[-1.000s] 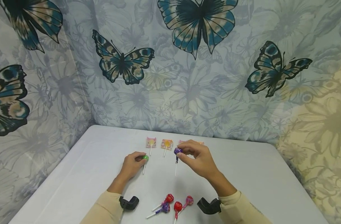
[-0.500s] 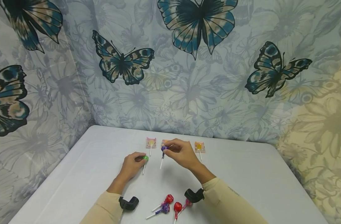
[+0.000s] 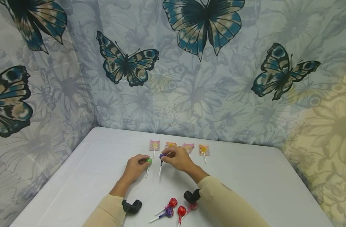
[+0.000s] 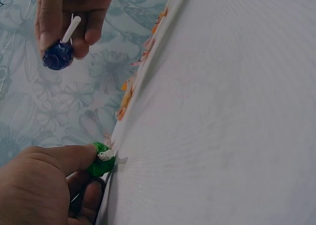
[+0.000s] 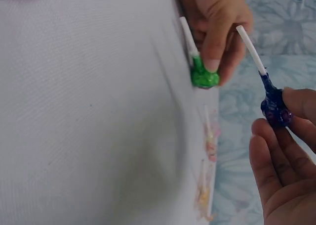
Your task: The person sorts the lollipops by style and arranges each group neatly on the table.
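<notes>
My left hand [image 3: 135,167] pinches the head of a green-wrapped lollipop [image 3: 149,160] at the table; its white stick points toward me. Just to the right, my right hand [image 3: 177,158] holds a purple-wrapped lollipop [image 3: 162,155] by the head, between thumb and fingers. In the right wrist view the purple lollipop [image 5: 276,109] is off the table, stick tilted, apart from the green lollipop [image 5: 204,76]. The left wrist view shows the purple lollipop [image 4: 58,56] above the level of the green one [image 4: 101,158].
Behind the hands, flat lollipops in clear wrappers form a row: a pink one [image 3: 154,145], a partly hidden orange one [image 3: 170,144], another pink one [image 3: 188,147] and an orange one [image 3: 204,150]. Nearer me lie red lollipops [image 3: 181,210] and a purple lollipop [image 3: 168,212] on the white table [image 3: 241,183].
My right hand has carried the purple lollipop leftward and then lower, close to the green one. The left hand has stayed in place on the green lollipop.
</notes>
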Available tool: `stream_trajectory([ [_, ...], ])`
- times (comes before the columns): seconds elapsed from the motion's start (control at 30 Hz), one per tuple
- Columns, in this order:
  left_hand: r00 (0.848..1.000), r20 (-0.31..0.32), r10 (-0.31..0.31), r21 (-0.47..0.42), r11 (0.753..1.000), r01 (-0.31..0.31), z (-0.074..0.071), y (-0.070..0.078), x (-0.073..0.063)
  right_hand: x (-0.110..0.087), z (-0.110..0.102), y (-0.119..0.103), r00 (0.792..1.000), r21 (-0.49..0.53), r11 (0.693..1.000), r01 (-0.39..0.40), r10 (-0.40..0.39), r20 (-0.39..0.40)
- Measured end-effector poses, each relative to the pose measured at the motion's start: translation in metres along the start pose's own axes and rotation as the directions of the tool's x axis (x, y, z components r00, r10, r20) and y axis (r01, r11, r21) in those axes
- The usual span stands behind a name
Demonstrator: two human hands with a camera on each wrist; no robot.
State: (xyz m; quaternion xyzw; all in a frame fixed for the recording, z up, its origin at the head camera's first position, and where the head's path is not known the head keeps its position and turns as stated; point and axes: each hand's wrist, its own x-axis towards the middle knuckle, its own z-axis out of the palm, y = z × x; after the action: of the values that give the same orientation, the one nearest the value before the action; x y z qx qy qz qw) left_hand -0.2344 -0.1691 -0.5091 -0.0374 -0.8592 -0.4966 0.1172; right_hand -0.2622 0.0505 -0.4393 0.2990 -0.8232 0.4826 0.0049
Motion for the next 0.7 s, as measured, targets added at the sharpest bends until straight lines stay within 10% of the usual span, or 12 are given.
stream_trajectory([
  [0.7,1.000,0.005,0.016,0.009,1.000,-0.016,0.000,0.000,0.000,0.005,0.025,0.026,0.992,-0.138,0.984,-0.110,0.117,0.043],
])
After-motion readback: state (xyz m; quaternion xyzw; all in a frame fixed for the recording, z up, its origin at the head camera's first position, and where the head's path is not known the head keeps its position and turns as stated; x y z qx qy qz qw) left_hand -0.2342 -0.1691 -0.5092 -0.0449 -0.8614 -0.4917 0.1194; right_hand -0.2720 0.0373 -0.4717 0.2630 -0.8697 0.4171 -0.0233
